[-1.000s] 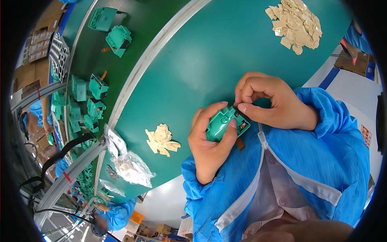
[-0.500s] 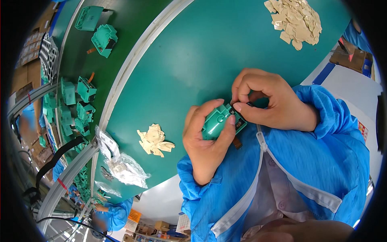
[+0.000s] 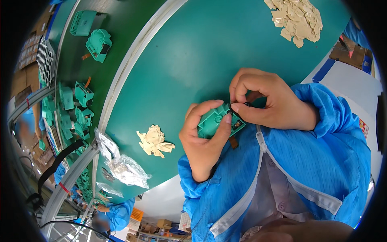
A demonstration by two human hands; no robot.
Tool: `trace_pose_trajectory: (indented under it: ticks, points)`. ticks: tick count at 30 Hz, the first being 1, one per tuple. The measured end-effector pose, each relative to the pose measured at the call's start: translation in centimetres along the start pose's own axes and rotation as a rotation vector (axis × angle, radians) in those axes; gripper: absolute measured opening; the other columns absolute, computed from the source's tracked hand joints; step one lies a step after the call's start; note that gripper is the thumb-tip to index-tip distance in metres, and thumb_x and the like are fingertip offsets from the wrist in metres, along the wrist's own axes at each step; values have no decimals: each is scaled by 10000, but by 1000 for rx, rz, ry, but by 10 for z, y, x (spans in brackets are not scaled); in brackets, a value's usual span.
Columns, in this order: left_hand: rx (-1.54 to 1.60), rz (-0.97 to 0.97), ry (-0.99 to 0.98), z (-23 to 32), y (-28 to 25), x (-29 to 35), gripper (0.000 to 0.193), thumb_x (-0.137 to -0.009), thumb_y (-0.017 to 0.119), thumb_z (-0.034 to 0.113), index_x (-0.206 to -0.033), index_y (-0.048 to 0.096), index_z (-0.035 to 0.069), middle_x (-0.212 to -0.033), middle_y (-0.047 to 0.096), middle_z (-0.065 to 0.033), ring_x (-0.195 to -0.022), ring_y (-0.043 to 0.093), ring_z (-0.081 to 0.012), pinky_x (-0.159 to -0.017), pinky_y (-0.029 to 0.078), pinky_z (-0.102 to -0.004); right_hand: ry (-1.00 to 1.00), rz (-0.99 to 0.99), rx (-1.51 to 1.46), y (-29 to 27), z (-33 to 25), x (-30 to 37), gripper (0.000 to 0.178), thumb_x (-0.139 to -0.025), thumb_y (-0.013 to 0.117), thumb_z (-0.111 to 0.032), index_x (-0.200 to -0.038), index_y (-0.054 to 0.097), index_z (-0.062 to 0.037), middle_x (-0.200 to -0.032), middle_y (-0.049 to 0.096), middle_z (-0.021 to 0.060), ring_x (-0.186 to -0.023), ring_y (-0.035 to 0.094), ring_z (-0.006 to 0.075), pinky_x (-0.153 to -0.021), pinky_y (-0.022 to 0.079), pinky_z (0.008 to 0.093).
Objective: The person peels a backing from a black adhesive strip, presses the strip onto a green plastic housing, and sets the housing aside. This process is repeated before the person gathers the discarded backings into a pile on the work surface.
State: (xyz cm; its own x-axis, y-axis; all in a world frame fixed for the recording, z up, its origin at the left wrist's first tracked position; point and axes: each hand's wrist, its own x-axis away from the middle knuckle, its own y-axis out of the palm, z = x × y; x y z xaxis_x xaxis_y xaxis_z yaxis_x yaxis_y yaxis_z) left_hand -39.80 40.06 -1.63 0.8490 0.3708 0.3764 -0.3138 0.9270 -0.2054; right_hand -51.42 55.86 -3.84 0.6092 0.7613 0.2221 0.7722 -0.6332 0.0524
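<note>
My left hand (image 3: 203, 139) grips a small green plastic housing (image 3: 213, 122) close to my chest, thumb across its top. A short brown flat cable hangs from the housing's lower right corner. My right hand (image 3: 268, 101) pinches a small dark part at the housing's right edge with thumb and forefinger. Both hands hover over the near edge of the green table (image 3: 193, 52). Blue sleeves cover both forearms.
A small pile of beige paper pieces (image 3: 154, 141) lies left of my left hand, a larger pile (image 3: 296, 18) at the far right. Clear plastic bags (image 3: 121, 165) sit at the table's left edge. Several green housings (image 3: 82, 105) ride a belt beyond a white rail. Another blue-clad person (image 3: 115, 213) stands farther down the line.
My hands and the housing have stayed together, with the right fingers shifting slightly on the housing's edge. The view has drifted a little, and the belt housings sit lower left.
</note>
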Motion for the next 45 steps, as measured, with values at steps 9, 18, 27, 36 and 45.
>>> trace_pose_trajectory:
  ticks: [9,18,27,36,45]
  points:
    - [290,34,-111,-6,4,-2,307,-783,736,-93,-1060,669,21,-951,614,-35,-840,578,-93,-758,462,-226,-16,22,-9,-2,-1,-3,171,-863,699,-78,-840,543,-12,-838,565,70,-735,595,169,-600,549,296]
    - [332,41,-61,-8,3,-4,329,-758,690,-130,-1050,661,19,-949,605,-39,-844,571,-101,-769,459,-237,173,-149,-109,-13,-2,-7,118,-935,654,-88,-895,558,-32,-967,553,40,-829,546,95,-652,482,231]
    - [658,-21,62,-39,10,-2,307,-718,782,69,-994,647,50,-882,534,-63,-774,491,-131,-699,396,-252,234,-347,-283,-17,-6,-8,153,-945,675,-148,-902,587,-31,-813,577,-4,-711,518,45,-571,425,218]
    - [757,-18,18,-41,14,-3,313,-697,777,103,-975,643,55,-874,499,-71,-790,469,-143,-702,382,-258,263,-302,-318,-16,-4,-7,169,-931,695,-153,-877,587,-35,-763,559,-16,-652,492,34,-537,391,217]
    - [754,-25,4,-42,15,-7,319,-698,795,112,-973,644,53,-876,497,-69,-788,468,-143,-698,383,-259,272,-284,-256,-17,-3,-10,179,-912,711,-158,-855,591,-38,-762,564,-3,-638,510,54,-535,404,231]
